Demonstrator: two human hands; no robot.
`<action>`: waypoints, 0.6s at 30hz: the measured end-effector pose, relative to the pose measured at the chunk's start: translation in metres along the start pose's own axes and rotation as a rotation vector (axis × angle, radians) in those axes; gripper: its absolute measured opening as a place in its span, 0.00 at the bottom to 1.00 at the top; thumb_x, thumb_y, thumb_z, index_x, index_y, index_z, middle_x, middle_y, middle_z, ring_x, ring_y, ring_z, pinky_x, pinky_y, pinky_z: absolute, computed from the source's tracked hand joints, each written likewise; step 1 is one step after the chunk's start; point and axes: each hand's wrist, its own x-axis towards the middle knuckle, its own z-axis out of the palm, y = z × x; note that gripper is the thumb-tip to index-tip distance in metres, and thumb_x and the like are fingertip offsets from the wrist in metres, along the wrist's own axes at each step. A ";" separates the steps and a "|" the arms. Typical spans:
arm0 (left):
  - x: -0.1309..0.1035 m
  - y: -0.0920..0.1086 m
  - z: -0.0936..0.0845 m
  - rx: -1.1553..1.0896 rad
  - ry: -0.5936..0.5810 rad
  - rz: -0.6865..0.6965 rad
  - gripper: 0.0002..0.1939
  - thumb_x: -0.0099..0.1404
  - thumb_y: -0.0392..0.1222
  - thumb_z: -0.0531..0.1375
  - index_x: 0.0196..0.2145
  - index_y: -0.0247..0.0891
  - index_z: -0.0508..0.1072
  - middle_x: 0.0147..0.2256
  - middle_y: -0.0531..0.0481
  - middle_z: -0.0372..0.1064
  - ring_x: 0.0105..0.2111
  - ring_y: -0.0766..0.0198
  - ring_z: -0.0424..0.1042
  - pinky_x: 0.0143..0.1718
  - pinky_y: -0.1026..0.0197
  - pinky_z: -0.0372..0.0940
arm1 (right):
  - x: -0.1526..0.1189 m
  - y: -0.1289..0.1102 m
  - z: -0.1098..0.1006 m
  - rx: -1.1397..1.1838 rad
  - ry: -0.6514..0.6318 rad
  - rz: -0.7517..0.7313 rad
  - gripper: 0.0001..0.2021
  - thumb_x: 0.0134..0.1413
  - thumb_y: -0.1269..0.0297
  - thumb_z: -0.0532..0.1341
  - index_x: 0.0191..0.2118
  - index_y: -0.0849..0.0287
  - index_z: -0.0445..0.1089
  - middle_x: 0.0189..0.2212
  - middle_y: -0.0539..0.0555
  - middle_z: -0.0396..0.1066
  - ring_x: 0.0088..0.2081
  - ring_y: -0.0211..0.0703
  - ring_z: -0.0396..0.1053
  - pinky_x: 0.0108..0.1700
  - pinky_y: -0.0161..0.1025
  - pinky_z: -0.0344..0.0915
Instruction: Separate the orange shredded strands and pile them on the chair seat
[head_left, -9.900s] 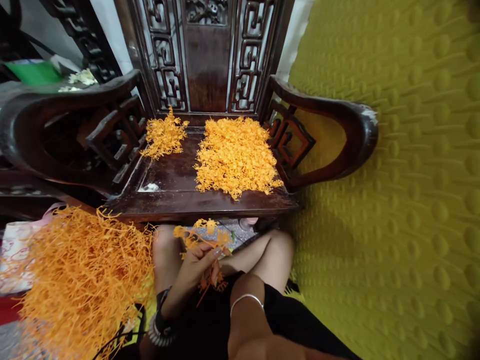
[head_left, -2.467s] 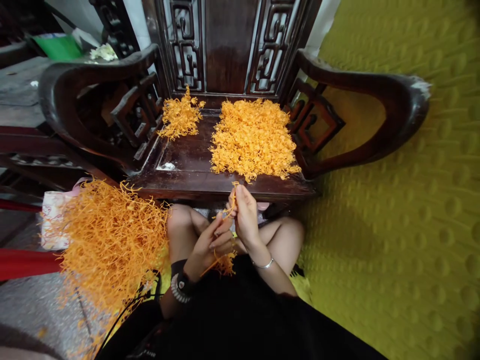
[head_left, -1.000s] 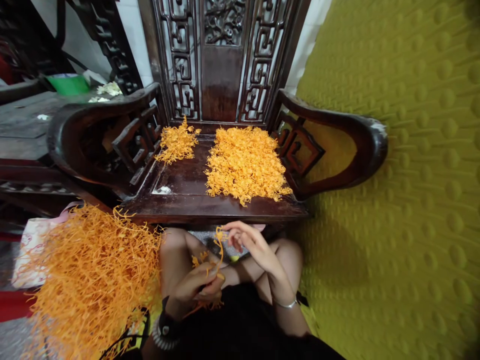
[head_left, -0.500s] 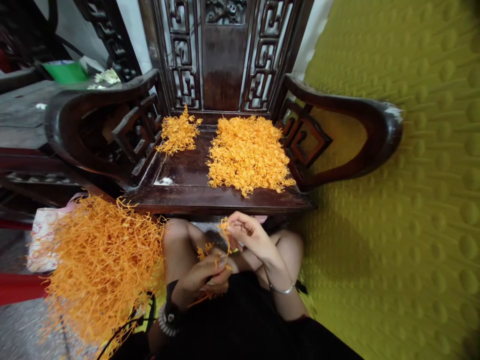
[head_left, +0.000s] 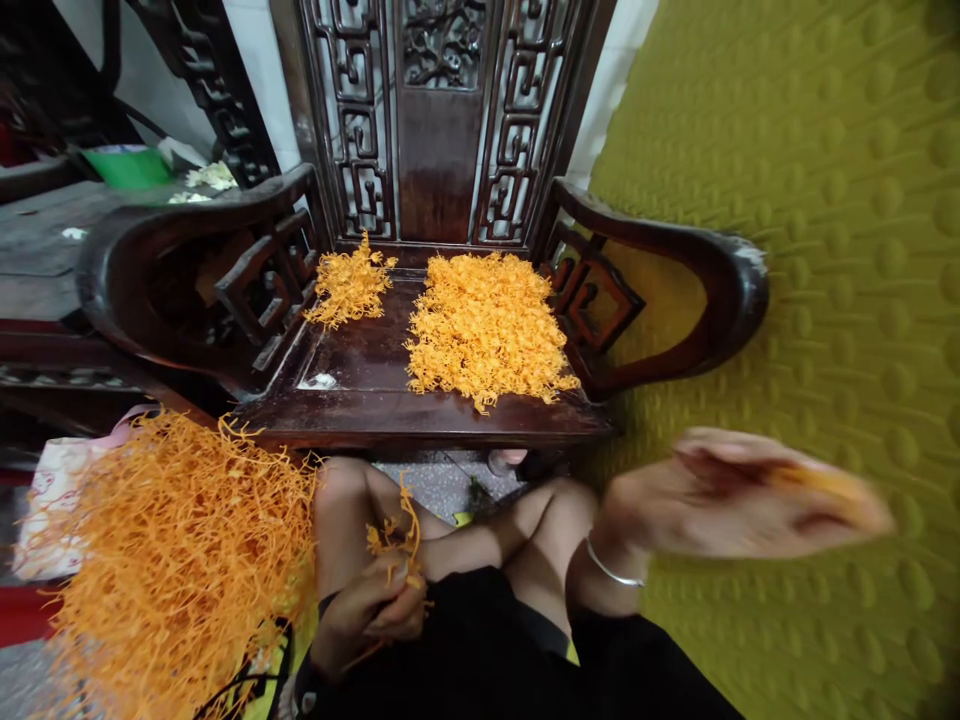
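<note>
My left hand point(head_left: 382, 605) is closed around several thin, orange, stringy pieces point(head_left: 405, 515), whose curly ends stick up above the fingers. Far out to the right, in front of the yellow wall, my right hand point(head_left: 750, 500) is smeared by motion. An orange smear shows near its fingers; whether they grip it is unclear. Beside my left knee rises a large tangled heap of long orange strands point(head_left: 187, 550). On the dark wooden chair seat point(head_left: 352, 365) lie a wide, flat pile of short curly orange pieces point(head_left: 487, 330) and a smaller pile point(head_left: 349, 288) to its left.
Carved armrests curve round the seat, left point(head_left: 112, 260) and right point(head_left: 735, 290). The embossed yellow wall point(head_left: 825, 200) runs along the right side. A green bowl point(head_left: 129, 167) stands on a side table at left. A white patterned bag point(head_left: 56, 500) is behind the strand heap.
My right hand has swung from beside my left hand out to the right. My left hand still holds orange pieces, a little lower and further left. The view has shifted slightly.
</note>
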 end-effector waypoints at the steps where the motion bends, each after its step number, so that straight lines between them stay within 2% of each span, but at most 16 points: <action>1: 0.002 0.000 -0.001 -0.002 0.008 0.011 0.33 0.67 0.57 0.55 0.11 0.39 0.49 0.05 0.60 0.35 0.06 0.77 0.35 0.10 0.67 0.33 | 0.001 0.004 0.012 -0.045 0.017 -0.019 0.13 0.58 0.55 0.57 0.42 0.57 0.70 0.26 0.53 0.68 0.28 0.43 0.65 0.30 0.39 0.64; 6: 0.008 0.001 -0.006 -0.005 0.013 0.060 0.34 0.67 0.56 0.55 0.10 0.38 0.50 0.05 0.60 0.37 0.06 0.77 0.38 0.10 0.69 0.37 | 0.000 0.029 0.072 -0.223 0.095 -0.067 0.12 0.58 0.59 0.55 0.42 0.59 0.71 0.31 0.56 0.70 0.33 0.46 0.66 0.37 0.43 0.64; 9: 0.009 0.004 -0.006 -0.004 0.025 0.083 0.33 0.69 0.54 0.54 0.11 0.38 0.49 0.06 0.60 0.37 0.07 0.76 0.38 0.11 0.69 0.37 | -0.004 0.043 0.084 -0.266 0.169 -0.085 0.13 0.59 0.61 0.53 0.41 0.60 0.71 0.33 0.57 0.71 0.35 0.47 0.65 0.40 0.45 0.63; 12: 0.013 0.009 -0.005 -0.003 0.042 0.094 0.32 0.70 0.54 0.53 0.13 0.38 0.50 0.07 0.61 0.37 0.07 0.76 0.37 0.11 0.70 0.37 | -0.016 0.045 0.081 -0.168 0.186 -0.069 0.13 0.61 0.61 0.52 0.39 0.61 0.71 0.32 0.56 0.71 0.34 0.46 0.65 0.39 0.43 0.62; 13: 0.015 0.011 -0.005 -0.006 0.050 0.092 0.31 0.70 0.53 0.53 0.14 0.37 0.50 0.07 0.61 0.37 0.08 0.76 0.37 0.11 0.70 0.37 | -0.022 0.042 0.079 -0.101 0.144 -0.039 0.13 0.62 0.60 0.53 0.38 0.60 0.71 0.31 0.56 0.70 0.33 0.44 0.65 0.38 0.42 0.62; 15: 0.022 0.014 -0.005 -0.018 0.060 0.082 0.30 0.71 0.52 0.52 0.15 0.37 0.49 0.07 0.61 0.38 0.08 0.76 0.36 0.12 0.70 0.37 | -0.033 0.034 0.078 0.071 -0.028 0.043 0.13 0.62 0.56 0.55 0.38 0.60 0.72 0.30 0.54 0.71 0.32 0.43 0.67 0.37 0.40 0.63; 18: 0.033 0.020 -0.002 -0.075 0.049 0.083 0.30 0.71 0.52 0.52 0.15 0.38 0.48 0.06 0.61 0.38 0.08 0.75 0.35 0.12 0.69 0.36 | -0.048 0.020 0.079 0.392 -0.420 0.159 0.17 0.61 0.50 0.58 0.44 0.58 0.73 0.37 0.55 0.75 0.41 0.45 0.72 0.45 0.40 0.66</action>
